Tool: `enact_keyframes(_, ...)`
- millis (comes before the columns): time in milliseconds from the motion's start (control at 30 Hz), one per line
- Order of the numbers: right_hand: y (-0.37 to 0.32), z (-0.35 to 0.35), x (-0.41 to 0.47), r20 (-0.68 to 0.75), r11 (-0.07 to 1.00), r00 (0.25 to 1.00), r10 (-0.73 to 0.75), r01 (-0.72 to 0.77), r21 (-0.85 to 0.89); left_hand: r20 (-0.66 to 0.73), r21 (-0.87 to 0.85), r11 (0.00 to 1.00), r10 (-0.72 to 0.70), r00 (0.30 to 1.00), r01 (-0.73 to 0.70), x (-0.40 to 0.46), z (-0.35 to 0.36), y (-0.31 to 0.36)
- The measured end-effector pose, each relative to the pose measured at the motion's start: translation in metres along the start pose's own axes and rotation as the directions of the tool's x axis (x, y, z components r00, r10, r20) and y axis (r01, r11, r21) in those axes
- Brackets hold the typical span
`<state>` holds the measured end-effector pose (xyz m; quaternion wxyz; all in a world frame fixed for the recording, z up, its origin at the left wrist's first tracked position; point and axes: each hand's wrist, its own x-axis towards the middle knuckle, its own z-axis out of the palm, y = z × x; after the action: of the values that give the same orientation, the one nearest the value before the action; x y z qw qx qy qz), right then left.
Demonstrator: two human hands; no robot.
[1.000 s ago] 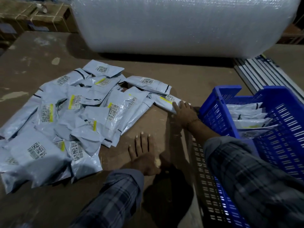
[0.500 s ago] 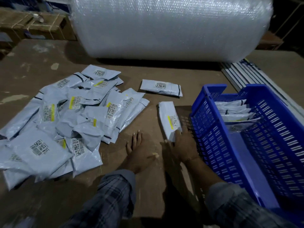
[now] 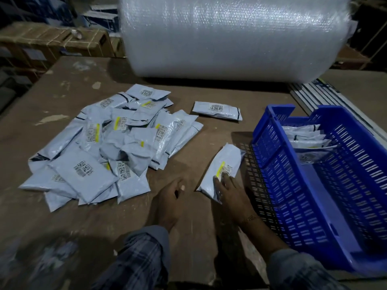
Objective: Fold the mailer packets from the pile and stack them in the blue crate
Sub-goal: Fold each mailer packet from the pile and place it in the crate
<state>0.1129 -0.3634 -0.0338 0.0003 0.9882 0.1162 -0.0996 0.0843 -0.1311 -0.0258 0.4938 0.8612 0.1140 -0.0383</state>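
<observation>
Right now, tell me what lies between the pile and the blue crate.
Head view: between the pile and the blue crate, one packet under the right hand.

dim overall | glare on bubble wrap roll (image 3: 230, 34) | blurred, warped edges

A loose pile of grey mailer packets (image 3: 109, 147) lies to my left on the table (image 3: 199, 237), overlapping at all angles, most showing white barcode labels and yellow stickers. One grey packet (image 3: 217, 110) lies flat by itself beyond the pile, label up. Another unfolded packet (image 3: 223, 166) lies slantwise just beside the blue crate (image 3: 303, 206), label and yellow strip facing up, its near end under my right hand (image 3: 230, 191). The crate is slotted plastic; a few packets (image 3: 305, 139) stand in a row at its far end.
</observation>
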Motion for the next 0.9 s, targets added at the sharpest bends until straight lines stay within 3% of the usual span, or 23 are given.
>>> enact_keyframes(100, -0.020, -0.005, -0.012, 0.047, 0.999, 0.999, 0.009, -0.011, 0.047, -0.021, 0.033, 0.999, 0.005, 1.000, -0.004, -0.004, -0.008, -0.006)
enact_keyframes(233, -0.057, -0.009, -0.036, -0.128, 0.901, 0.991, -0.024, 0.077, 0.427, -0.046, 0.073, 0.995, 0.071, 0.996, -0.067, -0.004, -0.007, -0.007)
enact_keyframes(333, -0.061, -0.008, -0.044, -0.251, 0.834, 0.968, 0.019, 0.123, 0.537, -0.026, 0.135, 0.986, 0.101, 0.995, -0.097, -0.002, -0.001, -0.014)
enact_keyframes(467, -0.029, -0.001, -0.031, -0.370, 0.906, 0.925, 0.087, 0.080, 0.415, 0.089, 0.431, 0.880, 0.180, 0.980, -0.201, -0.005, 0.008, -0.030)
enact_keyframes(600, -0.011, 0.022, -0.027, -0.190, 0.978, 0.981, -0.046, 0.083, 0.190, 0.152, 0.633, 0.717, 0.256, 0.955, -0.293, -0.009, 0.020, -0.021)
enact_keyframes(667, -0.013, 0.035, -0.035, -0.115, 0.980, 0.992, -0.049, 0.070, 0.187, 0.159, 0.707, 0.618, 0.333, 0.929, -0.343, -0.009, 0.025, -0.017)
enact_keyframes(800, -0.017, 0.037, -0.045, -0.209, 0.977, 0.978, 0.005, 0.039, 0.208, 0.224, 0.803, 0.462, 0.350, 0.910, -0.376, -0.003, 0.037, -0.023)
enact_keyframes(900, -0.015, 0.026, -0.041, -0.287, 0.973, 0.957, 0.045, 0.023, 0.230, 0.264, 0.786, 0.483, 0.302, 0.916, -0.386, 0.003, 0.043, -0.025)
